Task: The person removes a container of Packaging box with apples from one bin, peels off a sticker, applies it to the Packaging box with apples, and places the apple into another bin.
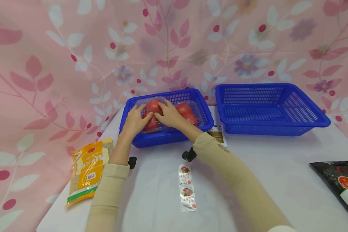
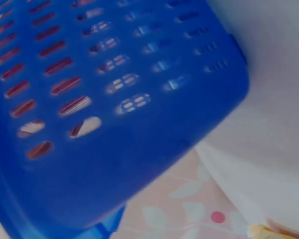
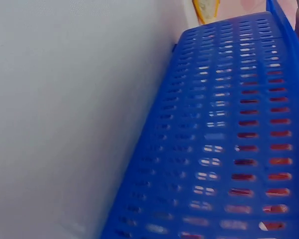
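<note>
Side by side in the left blue basket [image 1: 162,139] are two clear plastic boxes with red tomatoes [image 1: 153,105] in them. My left hand [image 1: 134,121] and right hand [image 1: 172,116] hold the left box from its two sides, thumbs close together over the tomatoes. Some fingertips are hidden behind the fruit and the box. The other box [image 1: 201,120], with tomatoes [image 1: 190,118] showing, sits to the right of my right hand. Both wrist views show only the slotted basket wall [image 2: 134,149], with red behind its slots; neither shows a hand.
A second blue basket [image 1: 249,129] stands to the right. A yellow bag [image 1: 88,170] lies left, a black bag [image 1: 333,174] at the right edge. A strip of fruit stickers [image 1: 187,190] lies in front; a printed card [image 1: 217,133] is partly under the baskets.
</note>
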Demonstrator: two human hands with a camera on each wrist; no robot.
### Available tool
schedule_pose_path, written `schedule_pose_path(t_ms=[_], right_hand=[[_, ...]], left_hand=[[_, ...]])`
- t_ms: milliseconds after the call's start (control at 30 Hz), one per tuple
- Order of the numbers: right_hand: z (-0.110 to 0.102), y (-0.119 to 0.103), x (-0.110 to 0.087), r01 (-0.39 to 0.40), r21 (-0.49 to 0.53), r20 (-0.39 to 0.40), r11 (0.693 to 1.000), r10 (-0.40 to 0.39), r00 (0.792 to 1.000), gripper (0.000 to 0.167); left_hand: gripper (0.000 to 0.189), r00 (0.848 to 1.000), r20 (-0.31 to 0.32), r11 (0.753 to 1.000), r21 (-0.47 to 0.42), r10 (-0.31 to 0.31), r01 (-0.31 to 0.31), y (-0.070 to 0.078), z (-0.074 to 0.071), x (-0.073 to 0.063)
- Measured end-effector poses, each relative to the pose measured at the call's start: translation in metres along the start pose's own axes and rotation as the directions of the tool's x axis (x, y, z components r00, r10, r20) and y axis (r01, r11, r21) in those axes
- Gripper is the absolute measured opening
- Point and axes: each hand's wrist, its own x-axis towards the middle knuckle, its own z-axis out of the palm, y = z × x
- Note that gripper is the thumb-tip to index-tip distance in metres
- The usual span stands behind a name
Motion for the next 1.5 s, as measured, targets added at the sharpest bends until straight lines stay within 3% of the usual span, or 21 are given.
schedule_pose_path(t_ms=[400,1133,1500], right_hand=[[-0.029,0.000,-0.021,0.034,0.003,-0.032,0.999,-0.034,0.999,0.057],[-0.075,0.004,-0.060,0.133,0.003,-0.157,0.991,-0.130,0.979,0.053],[-0.095,0.010,-0.090,0.168,-0.028,-0.158,0.985,-0.170,0.973,0.054]], left_hand=[[0.058,0.994,-0.054,0.996,-0.016,0.091,-0.092,0.029,-0.005,-0.017],[0.053,0.962,-0.124,0.969,-0.021,0.244,-0.248,0.075,-0.014,-0.038],[0.055,0.952,-0.069,0.953,-0.036,0.298,-0.301,0.098,-0.014,-0.053]])
